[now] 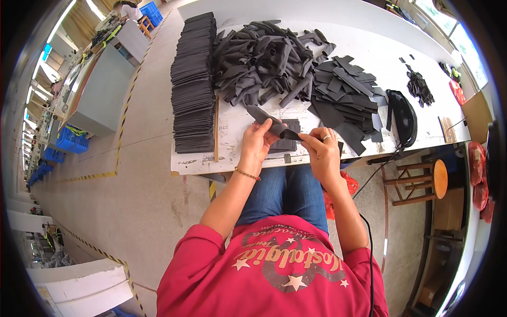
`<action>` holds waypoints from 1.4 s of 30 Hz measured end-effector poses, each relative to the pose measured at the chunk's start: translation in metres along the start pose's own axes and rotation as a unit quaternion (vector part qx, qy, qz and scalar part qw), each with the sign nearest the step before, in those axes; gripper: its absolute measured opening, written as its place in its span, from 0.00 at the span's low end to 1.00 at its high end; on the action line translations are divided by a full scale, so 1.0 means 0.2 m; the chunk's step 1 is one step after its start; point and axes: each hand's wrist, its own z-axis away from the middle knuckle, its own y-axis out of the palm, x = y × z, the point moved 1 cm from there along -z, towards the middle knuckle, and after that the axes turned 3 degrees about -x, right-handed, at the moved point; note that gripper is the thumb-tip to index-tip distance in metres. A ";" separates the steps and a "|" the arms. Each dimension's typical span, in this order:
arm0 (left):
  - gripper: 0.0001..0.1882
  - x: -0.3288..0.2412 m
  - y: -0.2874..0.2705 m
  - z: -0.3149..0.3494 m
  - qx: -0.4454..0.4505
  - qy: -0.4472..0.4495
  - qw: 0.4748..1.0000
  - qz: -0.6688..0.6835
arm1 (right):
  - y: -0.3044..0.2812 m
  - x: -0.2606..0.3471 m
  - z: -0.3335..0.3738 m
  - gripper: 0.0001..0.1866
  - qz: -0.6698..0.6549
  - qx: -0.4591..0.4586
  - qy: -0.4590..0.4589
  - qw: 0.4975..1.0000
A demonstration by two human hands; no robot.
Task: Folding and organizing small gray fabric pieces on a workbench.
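Observation:
Over the front of the white table, my left hand (256, 141) grips a dark grey curled fabric piece (275, 127), thumb on top, its left end sticking out past the fingers. My right hand (323, 152) is closed in a pinch at the right end of this piece, where a darker black part shows; whether that part is a separate strip cannot be made out. Below the hands, flat black rectangular pieces (289, 145) lie on the table, partly covered by the held piece and my fingers.
A tall row of stacked black pieces (194, 84) stands at the left, beside a thin wooden strip (216, 129). Behind my hands lies a heap of curled pieces (264, 58); flat strips (346, 87) are heaped rightward. A black pouch-like item (404, 119) and a stool (439, 179) are farther right.

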 end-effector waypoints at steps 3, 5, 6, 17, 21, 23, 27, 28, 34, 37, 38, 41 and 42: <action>0.10 0.00 0.01 0.02 -0.018 0.004 1.000 0.005 | -0.01 0.01 -0.02 0.12 0.022 -0.008 -0.027 0.999; 0.09 0.00 0.03 0.04 -0.033 0.009 0.999 0.008 | -0.01 0.01 -0.02 0.11 0.079 -0.034 -0.062 0.994; 0.09 0.00 0.05 0.05 -0.034 0.021 0.999 0.009 | -0.02 0.01 -0.02 0.11 0.080 -0.034 -0.063 0.994; 0.10 -0.03 0.09 0.06 -0.013 0.025 1.000 0.002 | -0.07 0.06 -0.05 0.09 0.047 -0.023 -0.036 0.998; 0.10 -0.06 0.11 0.09 0.001 0.020 1.000 0.003 | -0.08 0.06 -0.08 0.11 0.078 -0.036 -0.076 0.993; 0.09 -0.06 0.13 0.12 -0.004 0.023 1.000 0.001 | -0.07 0.06 -0.08 0.12 0.125 -0.071 -0.126 0.982; 0.10 -0.06 0.21 0.17 -0.013 0.095 0.995 -0.018 | -0.01 0.07 -0.06 0.17 0.141 -0.083 -0.145 0.976; 0.11 -0.06 0.23 0.19 -0.028 0.123 0.991 -0.038 | 0.00 0.09 -0.06 0.18 0.133 -0.086 -0.130 0.979; 0.14 -0.06 0.27 0.20 0.072 0.102 0.990 0.066 | 0.09 0.16 -0.03 0.33 -0.035 -0.061 -0.054 0.996; 0.14 -0.06 0.22 0.17 0.132 0.074 0.985 0.083 | 0.12 0.18 0.01 0.27 -0.012 -0.066 -0.044 0.997; 0.14 -0.06 0.22 0.17 0.138 0.112 0.983 0.051 | 0.14 0.16 0.03 0.27 -0.013 -0.066 -0.046 0.997; 0.14 0.00 0.22 0.19 0.118 0.110 0.983 0.083 | 0.17 0.12 0.05 0.22 -0.051 -0.052 -0.044 0.996; 0.14 0.01 0.23 0.20 0.120 0.133 0.979 0.096 | 0.19 0.13 0.03 0.22 -0.057 -0.050 -0.063 0.995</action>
